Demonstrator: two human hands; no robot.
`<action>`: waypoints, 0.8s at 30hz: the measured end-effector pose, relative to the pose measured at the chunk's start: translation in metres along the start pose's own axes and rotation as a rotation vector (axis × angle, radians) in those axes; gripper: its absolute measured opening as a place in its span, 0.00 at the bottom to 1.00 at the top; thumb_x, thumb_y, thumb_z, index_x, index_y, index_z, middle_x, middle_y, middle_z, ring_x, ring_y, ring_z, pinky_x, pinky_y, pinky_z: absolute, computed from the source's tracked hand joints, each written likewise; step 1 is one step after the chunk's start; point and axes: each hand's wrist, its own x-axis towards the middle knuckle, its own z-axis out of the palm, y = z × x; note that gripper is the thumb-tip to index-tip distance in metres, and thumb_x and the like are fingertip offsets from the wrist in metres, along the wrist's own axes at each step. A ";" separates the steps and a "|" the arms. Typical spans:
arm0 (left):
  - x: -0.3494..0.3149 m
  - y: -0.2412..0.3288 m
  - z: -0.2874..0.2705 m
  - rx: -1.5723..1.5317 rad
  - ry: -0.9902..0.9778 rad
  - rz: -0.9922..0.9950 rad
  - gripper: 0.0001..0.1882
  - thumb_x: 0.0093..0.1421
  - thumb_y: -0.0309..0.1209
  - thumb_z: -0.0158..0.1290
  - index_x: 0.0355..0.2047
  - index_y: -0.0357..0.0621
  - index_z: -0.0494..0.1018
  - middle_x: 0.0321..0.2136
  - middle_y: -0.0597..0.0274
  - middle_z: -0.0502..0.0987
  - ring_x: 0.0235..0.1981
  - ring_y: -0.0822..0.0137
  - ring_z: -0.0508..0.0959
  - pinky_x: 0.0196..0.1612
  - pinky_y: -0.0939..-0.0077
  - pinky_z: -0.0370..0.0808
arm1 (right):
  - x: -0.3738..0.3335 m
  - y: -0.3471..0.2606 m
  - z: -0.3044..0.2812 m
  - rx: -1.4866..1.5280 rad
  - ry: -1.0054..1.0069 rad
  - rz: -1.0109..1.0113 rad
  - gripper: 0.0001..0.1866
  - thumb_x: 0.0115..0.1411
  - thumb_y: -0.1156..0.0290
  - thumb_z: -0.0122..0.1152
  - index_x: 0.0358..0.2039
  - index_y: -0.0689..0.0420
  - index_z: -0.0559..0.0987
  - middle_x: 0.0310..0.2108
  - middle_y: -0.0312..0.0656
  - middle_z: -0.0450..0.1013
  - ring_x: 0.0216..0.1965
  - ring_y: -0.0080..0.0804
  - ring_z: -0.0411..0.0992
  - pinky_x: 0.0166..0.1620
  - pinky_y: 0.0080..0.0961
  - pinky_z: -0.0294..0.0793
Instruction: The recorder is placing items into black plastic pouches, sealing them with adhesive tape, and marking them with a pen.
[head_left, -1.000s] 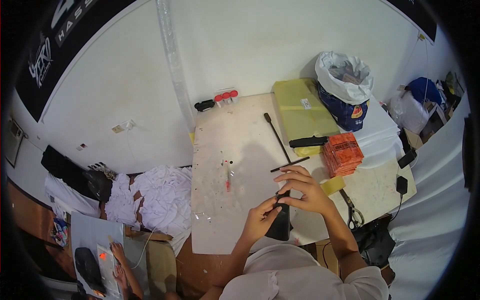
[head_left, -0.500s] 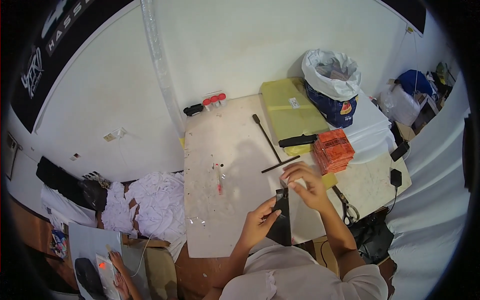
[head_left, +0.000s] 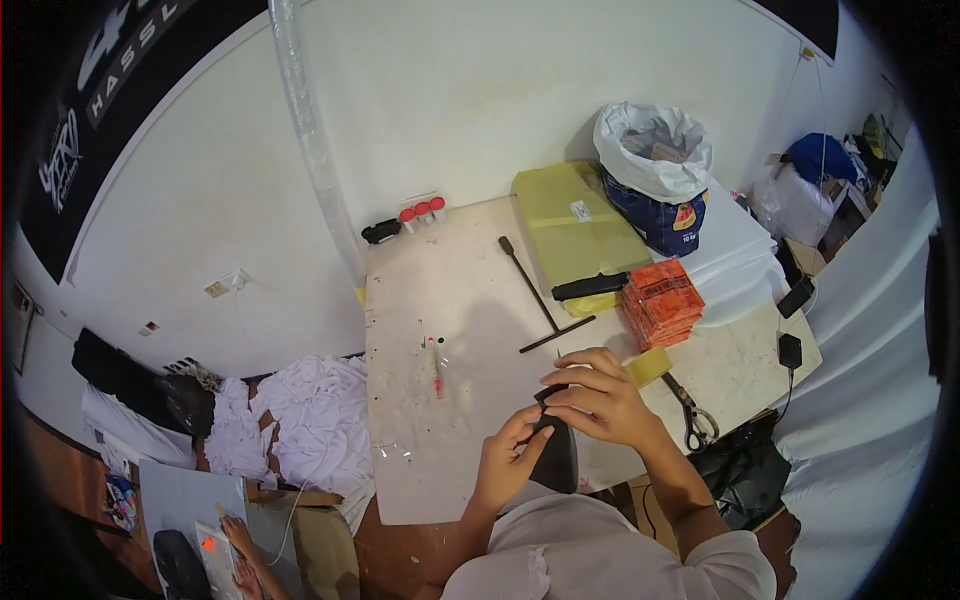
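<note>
A flat black pouch-like piece [head_left: 557, 462] hangs upright close to my body, over the table's near edge. My left hand [head_left: 507, 462] pinches its upper left side between thumb and fingers. At its top edge my right hand [head_left: 603, 402] is closed, thumb and fingertips on the small dark upper part. The fingers partly hide that top, so its fastening or fold cannot be made out. Near my right hand lie a yellow block [head_left: 649, 367] and black-handled scissors [head_left: 697, 424].
On the pale table [head_left: 430, 480] are a T-shaped metal tool [head_left: 530, 287], a stack of orange packets [head_left: 664, 303], a black-handled object [head_left: 590, 287], a yellow package [head_left: 575, 220], an open sack [head_left: 655, 195] and a red-tipped pen [head_left: 436, 370]. Another person's hands [head_left: 242, 560] work at lower left.
My right hand has moved left and down onto the top of the black piece, its fingers closing there. The piece has turned slightly; my left hand still grips it.
</note>
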 end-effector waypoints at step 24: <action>0.011 -0.155 -0.048 -0.536 0.252 -0.595 0.18 0.53 0.24 0.54 0.45 0.44 0.68 0.29 0.64 0.75 0.27 0.74 0.74 0.31 0.83 0.71 | -0.038 0.089 -0.087 0.448 1.276 0.404 0.06 0.63 0.70 0.44 0.36 0.60 0.66 0.33 0.45 0.71 0.33 0.30 0.71 0.42 0.28 0.71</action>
